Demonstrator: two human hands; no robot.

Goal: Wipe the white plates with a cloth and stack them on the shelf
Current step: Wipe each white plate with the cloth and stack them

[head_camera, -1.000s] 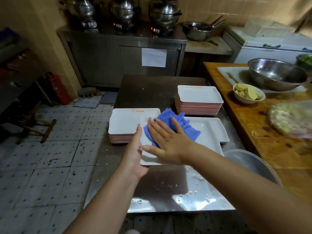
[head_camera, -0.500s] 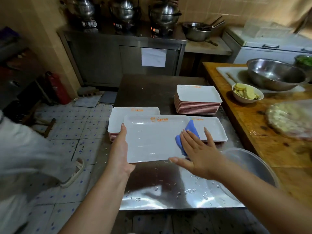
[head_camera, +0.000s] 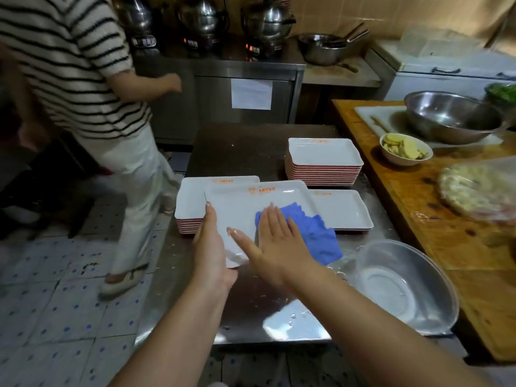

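Note:
A white rectangular plate (head_camera: 240, 208) with an orange logo is held above the steel table (head_camera: 251, 289). My left hand (head_camera: 209, 247) grips its left near edge. My right hand (head_camera: 273, 244) lies flat with straight fingers on a blue cloth (head_camera: 315, 233), pressing it onto the plate's right half. Behind the plate to the left stands a stack of white plates (head_camera: 190, 202). A taller stack (head_camera: 324, 160) stands at the back right. A low stack (head_camera: 343, 210) lies to the right.
A person in a striped top (head_camera: 83, 65) stands on the tiled floor at the left of the table. An empty steel basin (head_camera: 402, 283) sits at the table's right near corner. A wooden counter (head_camera: 460, 247) with a metal bowl (head_camera: 452, 115) and a small food bowl (head_camera: 405, 149) runs along the right.
My right hand has swept the cloth from the plate's right edge back onto its surface. A person in a striped top has walked into view at the left.

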